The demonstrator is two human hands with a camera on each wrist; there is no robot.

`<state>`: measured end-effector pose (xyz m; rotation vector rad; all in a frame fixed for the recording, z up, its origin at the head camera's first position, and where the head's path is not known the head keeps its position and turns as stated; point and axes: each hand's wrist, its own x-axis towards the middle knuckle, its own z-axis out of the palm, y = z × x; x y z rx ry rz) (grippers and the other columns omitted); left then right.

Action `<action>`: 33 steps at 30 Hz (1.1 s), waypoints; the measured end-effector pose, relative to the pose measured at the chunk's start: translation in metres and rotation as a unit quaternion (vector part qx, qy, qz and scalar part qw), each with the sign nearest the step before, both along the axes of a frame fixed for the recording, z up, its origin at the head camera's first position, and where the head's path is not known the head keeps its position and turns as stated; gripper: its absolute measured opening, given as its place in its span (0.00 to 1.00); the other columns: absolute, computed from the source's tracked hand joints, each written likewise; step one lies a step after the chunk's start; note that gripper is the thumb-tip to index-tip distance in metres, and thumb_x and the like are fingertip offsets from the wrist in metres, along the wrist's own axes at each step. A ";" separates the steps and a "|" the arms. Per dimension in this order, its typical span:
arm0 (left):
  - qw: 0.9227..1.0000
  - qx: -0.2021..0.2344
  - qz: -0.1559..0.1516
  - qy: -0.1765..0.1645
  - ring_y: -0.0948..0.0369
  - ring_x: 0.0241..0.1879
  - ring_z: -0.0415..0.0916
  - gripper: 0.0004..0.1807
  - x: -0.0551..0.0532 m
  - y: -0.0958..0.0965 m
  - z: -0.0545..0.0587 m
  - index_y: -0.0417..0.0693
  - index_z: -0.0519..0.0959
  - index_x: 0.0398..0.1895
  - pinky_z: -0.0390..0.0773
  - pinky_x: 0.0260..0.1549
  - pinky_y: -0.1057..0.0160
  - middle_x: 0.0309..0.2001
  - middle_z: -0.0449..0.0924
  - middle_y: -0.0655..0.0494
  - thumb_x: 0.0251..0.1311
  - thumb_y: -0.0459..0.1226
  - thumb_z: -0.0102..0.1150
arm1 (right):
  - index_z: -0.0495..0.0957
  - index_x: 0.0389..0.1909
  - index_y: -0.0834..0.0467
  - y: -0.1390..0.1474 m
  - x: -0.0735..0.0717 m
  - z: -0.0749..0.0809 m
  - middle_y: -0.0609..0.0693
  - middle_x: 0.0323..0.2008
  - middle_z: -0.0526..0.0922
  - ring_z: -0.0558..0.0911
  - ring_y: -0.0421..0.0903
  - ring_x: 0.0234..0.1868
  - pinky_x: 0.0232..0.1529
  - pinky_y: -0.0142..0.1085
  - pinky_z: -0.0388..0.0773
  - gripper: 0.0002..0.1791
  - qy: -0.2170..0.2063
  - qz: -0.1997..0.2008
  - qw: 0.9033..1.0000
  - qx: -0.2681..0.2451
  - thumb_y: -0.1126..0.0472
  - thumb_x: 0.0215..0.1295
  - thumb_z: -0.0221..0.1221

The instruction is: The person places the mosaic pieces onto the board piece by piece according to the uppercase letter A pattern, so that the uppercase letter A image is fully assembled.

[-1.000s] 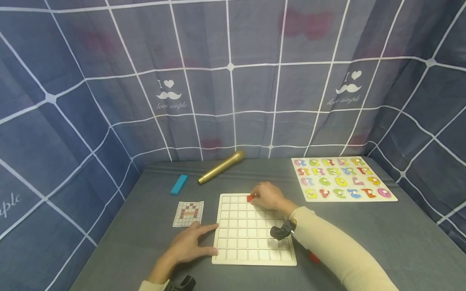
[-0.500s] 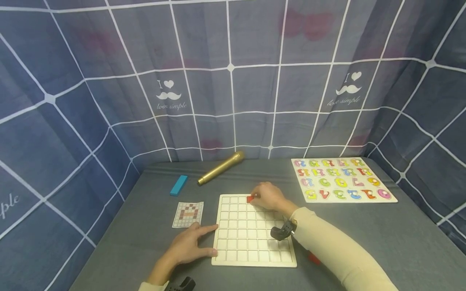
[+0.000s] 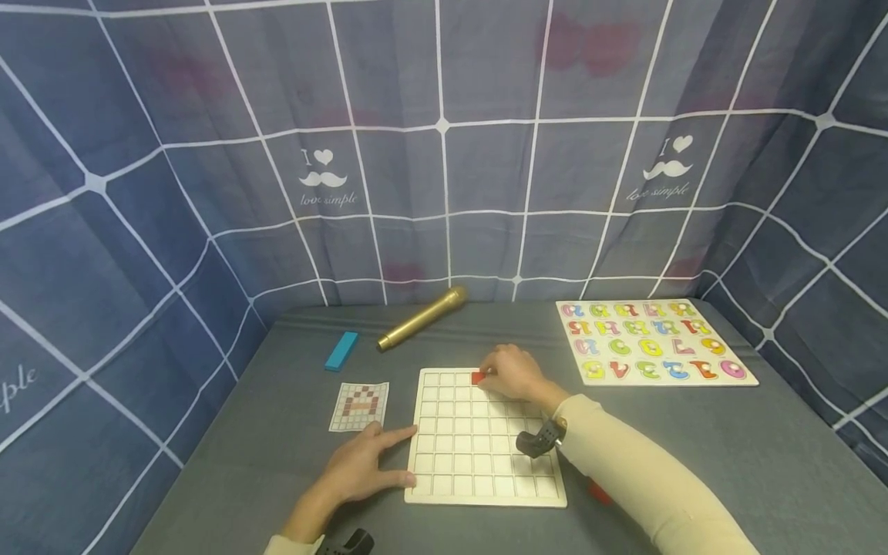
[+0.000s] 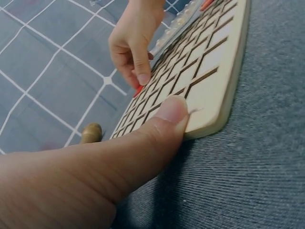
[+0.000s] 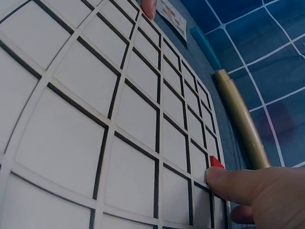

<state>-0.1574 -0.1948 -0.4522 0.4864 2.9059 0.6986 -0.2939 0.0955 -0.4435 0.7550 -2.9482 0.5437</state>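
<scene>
A pale wooden grid board with square recesses lies in the middle of the table. At its far edge my right hand pinches a small red square tile over the farthest row. The right wrist view shows the thumb against this red tile, though part of it is hidden by the fingers. My left hand touches the board's left edge with thumb and index finger stretched out. In the left wrist view that thumb rests on the board's corner.
A printed pattern card lies left of the board, with a blue block behind it. Farther back is a gold microphone-shaped object. A number puzzle board lies at the back right. More red shows beside the right forearm.
</scene>
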 end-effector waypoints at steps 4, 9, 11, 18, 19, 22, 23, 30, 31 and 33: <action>1.000 -0.012 -0.002 0.007 0.65 0.23 0.56 0.44 -0.001 0.003 0.000 0.71 0.73 0.66 0.59 0.19 0.67 0.34 0.65 0.59 0.41 0.68 0.67 | 0.87 0.38 0.49 0.002 -0.002 0.001 0.47 0.42 0.87 0.80 0.52 0.50 0.53 0.52 0.76 0.13 0.004 -0.003 1.000 -0.002 0.48 0.55 0.70; 1.000 -0.018 0.001 0.014 0.65 0.23 0.56 0.44 0.000 0.004 -0.001 0.71 0.73 0.66 0.58 0.20 0.67 0.33 0.65 0.59 0.40 0.68 0.67 | 0.87 0.38 0.49 0.002 -0.001 0.001 0.47 0.42 0.86 0.80 0.52 0.49 0.52 0.52 0.76 0.12 0.004 -0.003 1.000 -0.006 0.48 0.56 0.70; 1.000 -0.018 0.000 0.016 0.65 0.23 0.55 0.44 0.000 0.003 -0.001 0.71 0.72 0.66 0.58 0.20 0.68 0.33 0.64 0.60 0.41 0.68 0.67 | 0.87 0.38 0.50 0.002 -0.001 0.002 0.47 0.42 0.86 0.80 0.51 0.49 0.52 0.51 0.77 0.12 0.004 -0.003 1.000 -0.009 0.49 0.56 0.69; 1.000 -0.012 -0.007 0.012 0.66 0.22 0.53 0.43 0.003 0.002 0.002 0.68 0.72 0.67 0.57 0.19 0.68 0.32 0.62 0.60 0.44 0.65 0.68 | 0.87 0.39 0.50 -0.001 0.003 0.001 0.47 0.43 0.87 0.80 0.51 0.48 0.50 0.50 0.77 0.12 0.005 -0.004 1.000 -0.006 0.50 0.57 0.69; 1.000 -0.011 -0.008 0.010 0.66 0.22 0.53 0.43 0.004 0.002 0.002 0.68 0.72 0.67 0.57 0.20 0.68 0.32 0.62 0.60 0.44 0.65 0.68 | 0.87 0.39 0.50 -0.001 0.004 0.001 0.48 0.42 0.87 0.80 0.51 0.48 0.49 0.50 0.77 0.12 0.007 -0.004 1.000 -0.005 0.50 0.56 0.69; 1.000 -0.010 -0.009 0.004 0.65 0.23 0.54 0.42 0.004 0.002 0.004 0.67 0.72 0.68 0.58 0.20 0.68 0.33 0.62 0.59 0.45 0.64 0.68 | 0.87 0.40 0.51 -0.001 0.005 0.001 0.48 0.43 0.87 0.80 0.52 0.48 0.49 0.50 0.77 0.12 0.008 -0.002 1.000 -0.003 0.50 0.57 0.69; 1.000 -0.010 -0.010 0.002 0.65 0.23 0.55 0.42 0.004 0.002 0.004 0.67 0.71 0.68 0.58 0.20 0.68 0.33 0.62 0.59 0.46 0.64 0.68 | 0.87 0.40 0.51 -0.001 0.005 0.002 0.48 0.43 0.87 0.80 0.52 0.48 0.49 0.50 0.77 0.13 0.009 -0.002 1.000 -0.003 0.50 0.57 0.69; 1.000 -0.008 -0.008 -0.029 0.62 0.24 0.57 0.42 0.001 0.005 0.006 0.66 0.70 0.69 0.59 0.21 0.66 0.34 0.64 0.56 0.48 0.61 0.69 | 0.87 0.38 0.49 0.002 0.004 0.002 0.47 0.42 0.88 0.81 0.51 0.47 0.47 0.50 0.78 0.12 0.025 0.002 1.000 0.000 0.48 0.56 0.70; 0.999 -0.009 -0.008 -0.034 0.62 0.25 0.57 0.42 0.001 0.005 0.006 0.66 0.70 0.69 0.59 0.21 0.66 0.35 0.64 0.56 0.48 0.61 0.69 | 0.87 0.38 0.49 0.002 0.004 0.002 0.47 0.42 0.88 0.81 0.51 0.47 0.47 0.50 0.79 0.12 0.027 0.002 1.000 0.000 0.48 0.56 0.70; 0.999 -0.008 -0.006 -0.040 0.62 0.25 0.57 0.42 0.001 0.005 0.006 0.66 0.70 0.69 0.59 0.21 0.66 0.35 0.64 0.55 0.48 0.61 0.69 | 0.87 0.38 0.49 0.003 0.004 0.001 0.46 0.42 0.88 0.81 0.51 0.48 0.48 0.50 0.79 0.12 0.025 0.003 1.000 -0.004 0.48 0.56 0.69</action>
